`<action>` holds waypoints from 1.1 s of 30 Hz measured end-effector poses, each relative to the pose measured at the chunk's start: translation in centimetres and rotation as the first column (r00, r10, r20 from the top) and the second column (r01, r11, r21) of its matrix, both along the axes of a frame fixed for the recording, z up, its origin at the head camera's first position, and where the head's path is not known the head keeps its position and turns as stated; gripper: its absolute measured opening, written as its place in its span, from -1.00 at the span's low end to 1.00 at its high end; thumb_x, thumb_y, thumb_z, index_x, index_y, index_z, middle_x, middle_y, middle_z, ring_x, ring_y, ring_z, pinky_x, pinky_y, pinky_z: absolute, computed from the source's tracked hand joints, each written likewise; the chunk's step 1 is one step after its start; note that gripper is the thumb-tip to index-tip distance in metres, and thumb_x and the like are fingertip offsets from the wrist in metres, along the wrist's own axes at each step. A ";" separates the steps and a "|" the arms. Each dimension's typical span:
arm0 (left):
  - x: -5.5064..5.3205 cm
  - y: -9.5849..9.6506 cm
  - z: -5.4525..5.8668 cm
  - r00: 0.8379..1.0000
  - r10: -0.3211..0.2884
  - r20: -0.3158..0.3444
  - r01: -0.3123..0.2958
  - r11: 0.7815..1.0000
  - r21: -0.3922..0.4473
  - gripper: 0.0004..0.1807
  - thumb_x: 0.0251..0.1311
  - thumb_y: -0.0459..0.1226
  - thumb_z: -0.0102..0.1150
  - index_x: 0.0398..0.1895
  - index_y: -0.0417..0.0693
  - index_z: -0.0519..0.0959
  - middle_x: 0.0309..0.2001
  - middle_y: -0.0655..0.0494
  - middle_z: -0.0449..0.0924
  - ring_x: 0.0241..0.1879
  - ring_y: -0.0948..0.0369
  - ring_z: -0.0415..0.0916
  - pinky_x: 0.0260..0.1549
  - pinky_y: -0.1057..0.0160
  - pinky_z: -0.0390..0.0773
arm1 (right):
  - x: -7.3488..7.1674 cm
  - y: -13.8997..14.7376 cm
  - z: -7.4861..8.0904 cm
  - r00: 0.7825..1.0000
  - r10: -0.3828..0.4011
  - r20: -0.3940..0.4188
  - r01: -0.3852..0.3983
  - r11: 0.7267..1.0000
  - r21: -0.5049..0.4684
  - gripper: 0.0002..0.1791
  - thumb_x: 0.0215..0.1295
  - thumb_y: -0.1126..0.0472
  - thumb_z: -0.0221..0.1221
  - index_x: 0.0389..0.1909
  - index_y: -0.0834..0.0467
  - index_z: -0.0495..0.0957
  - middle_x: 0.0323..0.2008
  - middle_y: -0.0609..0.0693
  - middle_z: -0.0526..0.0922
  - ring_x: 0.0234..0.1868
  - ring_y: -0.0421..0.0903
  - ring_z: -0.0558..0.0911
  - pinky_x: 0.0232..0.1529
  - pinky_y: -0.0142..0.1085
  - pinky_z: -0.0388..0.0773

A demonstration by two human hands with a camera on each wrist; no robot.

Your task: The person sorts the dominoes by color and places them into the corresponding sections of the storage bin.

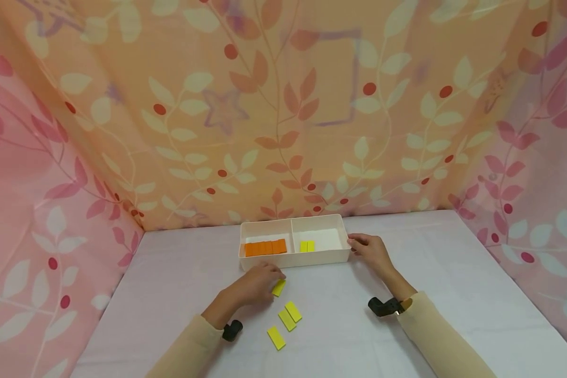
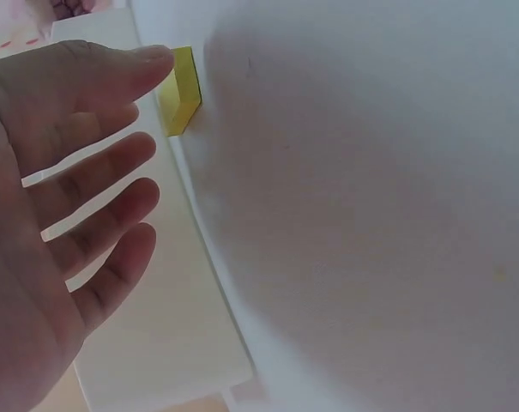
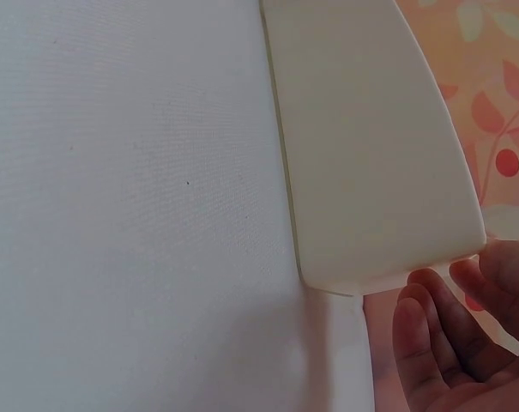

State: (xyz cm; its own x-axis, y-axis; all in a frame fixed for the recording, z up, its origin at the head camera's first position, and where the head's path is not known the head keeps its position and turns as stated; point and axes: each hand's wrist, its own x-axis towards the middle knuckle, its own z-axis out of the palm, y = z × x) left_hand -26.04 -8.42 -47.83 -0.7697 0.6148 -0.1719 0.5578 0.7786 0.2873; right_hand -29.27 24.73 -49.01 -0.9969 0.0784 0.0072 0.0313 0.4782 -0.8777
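Note:
My left hand (image 1: 257,283) pinches a yellow block (image 2: 184,90) between thumb and forefinger, just in front of the white box; its other fingers are spread and slightly bent. In the head view that yellow block (image 1: 279,287) tilts at the fingertips. My right hand (image 1: 372,253) holds the right end of the box (image 1: 312,259), fingertips at its rim and end wall. The box has two compartments. Several orange blocks (image 1: 265,247) stand in a row in the left one, and two yellow blocks (image 1: 307,246) sit side by side in the right one.
Nearer the person, two yellow blocks (image 1: 290,316) lie close together on the white cloth, with another yellow block (image 1: 276,338) below them. A leaf-patterned curtain (image 1: 274,131) rises right behind the box and along both sides of the table.

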 end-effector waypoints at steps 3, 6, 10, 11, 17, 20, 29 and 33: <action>0.1 0.1 0.1 1.000 -0.003 -0.015 0.002 1.000 -0.011 -0.48 0.02 -0.29 0.41 0.14 0.07 0.60 0.11 0.18 0.56 0.23 0.12 0.35 0.28 0.08 0.38 | 0.1 0.0 0.0 1.000 -0.002 0.002 0.002 1.000 0.001 -0.60 0.39 0.18 0.13 0.13 0.36 0.54 0.04 0.32 0.64 -0.23 -0.06 0.65 -0.23 -0.35 0.66; 0.1 0.1 0.1 1.000 -0.006 -0.031 0.005 1.000 -0.013 -0.50 0.03 -0.32 0.39 0.12 0.05 0.61 0.08 0.17 0.56 0.20 0.13 0.36 0.27 0.10 0.39 | 0.1 0.1 0.0 1.000 -0.005 -0.006 0.005 1.000 -0.004 -0.59 0.39 0.17 0.15 0.11 0.37 0.55 0.02 0.32 0.65 -0.25 -0.08 0.66 -0.24 -0.36 0.65; 0.2 0.0 -0.2 1.000 0.003 -0.023 -0.003 1.000 -0.010 -0.53 0.05 -0.35 0.35 0.10 0.08 0.62 0.04 0.19 0.56 0.15 0.15 0.37 0.22 0.13 0.44 | 0.3 0.0 0.0 1.000 -0.014 -0.003 0.014 1.000 -0.006 -0.59 0.38 0.17 0.16 0.10 0.37 0.56 -0.01 0.32 0.66 -0.29 -0.14 0.65 -0.26 -0.40 0.64; 0.3 0.0 -0.3 1.000 0.007 -0.016 -0.007 1.000 -0.010 -0.53 0.06 -0.36 0.33 0.10 0.09 0.62 0.04 0.20 0.56 0.14 0.16 0.37 0.21 0.13 0.44 | 0.3 -0.1 0.0 1.000 -0.015 0.000 0.015 1.000 -0.006 -0.60 0.37 0.17 0.16 0.10 0.37 0.56 -0.01 0.32 0.66 -0.29 -0.14 0.66 -0.26 -0.41 0.63; 0.1 0.0 -0.7 1.000 0.014 -0.001 -0.014 1.000 -0.015 -0.50 0.06 -0.37 0.31 0.13 0.13 0.60 0.08 0.21 0.54 0.18 0.17 0.35 0.23 0.13 0.43 | 0.3 -0.2 0.1 1.000 -0.013 0.001 0.013 1.000 -0.007 -0.59 0.39 0.17 0.14 0.11 0.37 0.54 0.01 0.33 0.65 -0.26 -0.11 0.66 -0.23 -0.37 0.65; 0.1 0.0 -0.6 1.000 0.003 -0.005 -0.004 1.000 -0.013 -0.50 0.06 -0.37 0.32 0.13 0.11 0.60 0.08 0.20 0.53 0.17 0.17 0.35 0.23 0.13 0.43 | 0.3 -0.2 0.1 1.000 -0.022 0.006 0.022 1.000 -0.001 -0.59 0.39 0.16 0.14 0.12 0.35 0.55 0.01 0.31 0.65 -0.27 -0.13 0.65 -0.24 -0.40 0.64; 0.0 0.1 -0.3 1.000 0.007 0.018 -0.007 1.000 -0.014 -0.51 0.11 -0.39 0.28 0.15 0.11 0.59 0.09 0.20 0.52 0.16 0.18 0.35 0.23 0.14 0.44 | 0.2 0.0 0.3 1.000 -0.016 0.022 0.016 1.000 -0.003 -0.58 0.40 0.13 0.14 0.14 0.32 0.55 0.03 0.29 0.65 -0.26 -0.11 0.64 -0.25 -0.43 0.63; -0.2 0.1 -0.3 1.000 0.006 0.019 -0.006 1.000 -0.020 -0.52 0.13 -0.36 0.28 0.16 0.11 0.59 0.09 0.20 0.52 0.16 0.18 0.35 0.23 0.14 0.44 | 0.1 0.0 0.1 1.000 -0.014 0.020 0.014 1.000 -0.013 -0.56 0.40 0.11 0.14 0.15 0.32 0.54 0.04 0.30 0.64 -0.25 -0.10 0.65 -0.25 -0.45 0.62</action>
State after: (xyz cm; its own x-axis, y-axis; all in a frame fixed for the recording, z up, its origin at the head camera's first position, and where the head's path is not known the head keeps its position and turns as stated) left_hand -26.23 -8.31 -48.12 -0.7699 0.6065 -0.1988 0.5477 0.7877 0.2822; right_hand -29.17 24.71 -48.89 -0.9957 0.0921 -0.0140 0.0555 0.4660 -0.8830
